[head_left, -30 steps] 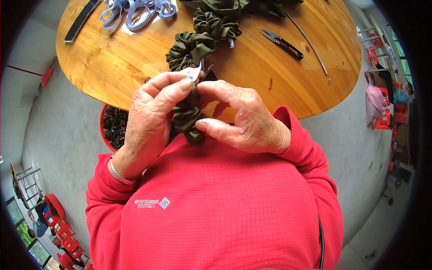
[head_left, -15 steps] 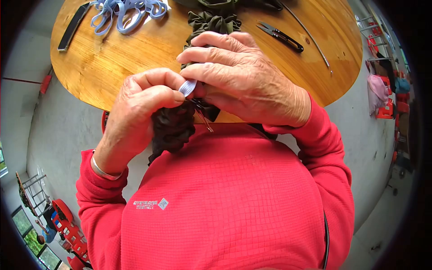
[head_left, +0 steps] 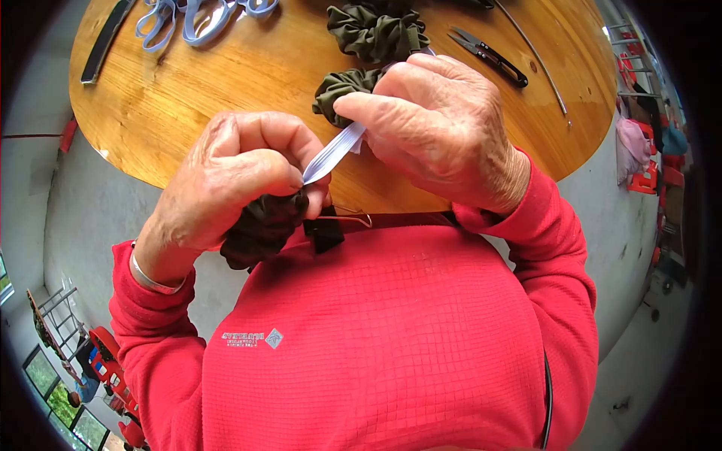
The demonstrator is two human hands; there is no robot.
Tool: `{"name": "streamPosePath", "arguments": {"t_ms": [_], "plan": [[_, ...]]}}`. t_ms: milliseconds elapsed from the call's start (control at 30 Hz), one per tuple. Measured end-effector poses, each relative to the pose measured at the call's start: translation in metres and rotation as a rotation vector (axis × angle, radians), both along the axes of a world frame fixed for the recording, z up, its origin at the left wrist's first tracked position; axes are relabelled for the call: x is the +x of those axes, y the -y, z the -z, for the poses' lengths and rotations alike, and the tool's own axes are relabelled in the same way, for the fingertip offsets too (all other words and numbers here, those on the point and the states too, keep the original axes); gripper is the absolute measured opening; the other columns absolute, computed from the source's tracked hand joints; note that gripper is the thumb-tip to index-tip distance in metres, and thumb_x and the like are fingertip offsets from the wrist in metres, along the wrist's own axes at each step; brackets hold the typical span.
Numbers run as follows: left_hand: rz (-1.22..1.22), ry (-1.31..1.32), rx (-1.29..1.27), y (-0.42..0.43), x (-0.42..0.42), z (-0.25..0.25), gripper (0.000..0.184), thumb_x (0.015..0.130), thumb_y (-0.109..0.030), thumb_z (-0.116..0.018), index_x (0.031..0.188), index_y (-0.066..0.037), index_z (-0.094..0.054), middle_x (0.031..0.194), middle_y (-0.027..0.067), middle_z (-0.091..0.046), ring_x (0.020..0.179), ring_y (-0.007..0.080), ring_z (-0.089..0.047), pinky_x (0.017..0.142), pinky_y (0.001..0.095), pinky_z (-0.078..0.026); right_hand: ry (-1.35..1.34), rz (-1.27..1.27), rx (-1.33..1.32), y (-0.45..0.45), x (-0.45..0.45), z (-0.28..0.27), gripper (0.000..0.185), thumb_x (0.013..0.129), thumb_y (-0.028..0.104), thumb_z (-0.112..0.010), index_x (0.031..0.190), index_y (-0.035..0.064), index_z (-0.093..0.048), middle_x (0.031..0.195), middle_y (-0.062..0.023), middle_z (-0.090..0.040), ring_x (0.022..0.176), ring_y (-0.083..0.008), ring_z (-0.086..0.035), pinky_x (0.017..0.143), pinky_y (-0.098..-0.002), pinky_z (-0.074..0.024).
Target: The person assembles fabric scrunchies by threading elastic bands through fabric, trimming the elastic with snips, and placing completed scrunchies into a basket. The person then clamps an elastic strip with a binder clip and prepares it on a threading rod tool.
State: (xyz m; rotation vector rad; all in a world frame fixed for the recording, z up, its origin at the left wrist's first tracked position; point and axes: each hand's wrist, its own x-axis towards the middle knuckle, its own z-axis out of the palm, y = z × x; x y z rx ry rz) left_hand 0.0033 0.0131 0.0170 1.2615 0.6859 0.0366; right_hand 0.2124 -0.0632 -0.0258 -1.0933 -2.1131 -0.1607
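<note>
A: Hands?
B: Left hand (head_left: 226, 177) and right hand (head_left: 444, 124) pinch white elastic (head_left: 332, 155), likely for tension.
A: Location?
B: Over the desk's (head_left: 218, 86) near edge; dark gathered fabric (head_left: 263, 230) just outside it.

Pink cloth (head_left: 633, 144) beside red stool (head_left: 645, 180); window (head_left: 63, 400) lower-left.

Your wooden table (head_left: 226, 98) carried a black strip (head_left: 107, 43) at the left, pale blue elastic loops (head_left: 208, 28) beside it, and dark green gathered fabric (head_left: 374, 36) near the middle — then, rightward, black-handled snips (head_left: 492, 58) and a thin metal rod (head_left: 535, 62).
</note>
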Motion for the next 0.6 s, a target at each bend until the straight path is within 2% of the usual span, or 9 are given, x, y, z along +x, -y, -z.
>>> {"name": "streamPosePath", "arguments": {"t_ms": [167, 267, 333, 433, 600], "plan": [[0.012, 0.036, -0.049, -0.005, -0.001, 0.007, 0.024, 0.067, -0.007, -0.044, 0.078, 0.004, -0.062, 0.068, 0.0053, -0.063, 0.063, 0.0072, -0.054, 0.061, 0.0195, -0.044, -0.085, 0.045, -0.024, 0.002, 0.0, 0.005, 0.034, 0.056, -0.005, -0.069, 0.089, 0.0031, -0.064, 0.066, -0.0068, -0.055, 0.055, -0.0216, -0.055, 0.049, -0.0302, -0.0453], [0.016, 0.034, -0.084, -0.006, -0.003, 0.008, 0.028, 0.067, -0.006, -0.042, 0.083, 0.006, -0.061, 0.07, 0.0063, -0.063, 0.065, 0.0082, -0.055, 0.064, 0.0192, -0.045, -0.102, 0.097, 0.013, 0.003, -0.003, 0.01, 0.02, 0.065, 0.004, -0.067, 0.082, 0.007, -0.058, 0.064, -0.0038, -0.05, 0.055, -0.0215, -0.055, 0.048, -0.0313, -0.0458], [0.004, 0.007, -0.135, -0.005, -0.003, 0.007, 0.03, 0.067, -0.005, -0.041, 0.087, 0.007, -0.061, 0.071, 0.0069, -0.064, 0.067, 0.0091, -0.056, 0.066, 0.0195, -0.045, -0.134, 0.109, -0.009, 0.005, -0.004, 0.012, 0.021, 0.064, 0.003, -0.067, 0.082, 0.0069, -0.057, 0.064, -0.0047, -0.049, 0.054, -0.0217, -0.054, 0.048, -0.0312, -0.0456], [-0.044, 0.032, -0.069, 0.002, 0.002, 0.01, 0.033, 0.061, -0.007, -0.042, 0.084, 0.01, -0.059, 0.072, 0.0154, -0.063, 0.068, 0.0169, -0.06, 0.075, 0.0275, -0.048, -0.161, 0.142, -0.071, 0.01, -0.003, 0.01, 0.022, 0.064, 0.002, -0.068, 0.082, 0.0069, -0.057, 0.064, -0.0056, -0.049, 0.054, -0.0221, -0.054, 0.048, -0.0315, -0.0455], [-0.021, 0.03, -0.058, 0.001, 0.001, 0.01, 0.035, 0.063, -0.006, -0.042, 0.088, 0.011, -0.059, 0.072, 0.0153, -0.063, 0.065, 0.0156, -0.059, 0.073, 0.0272, -0.049, -0.249, 0.135, -0.164, 0.013, -0.003, 0.005, 0.024, 0.063, 0.001, -0.07, 0.083, 0.0067, -0.056, 0.066, -0.0061, -0.051, 0.055, -0.0227, -0.055, 0.048, -0.0318, -0.0457]]}}
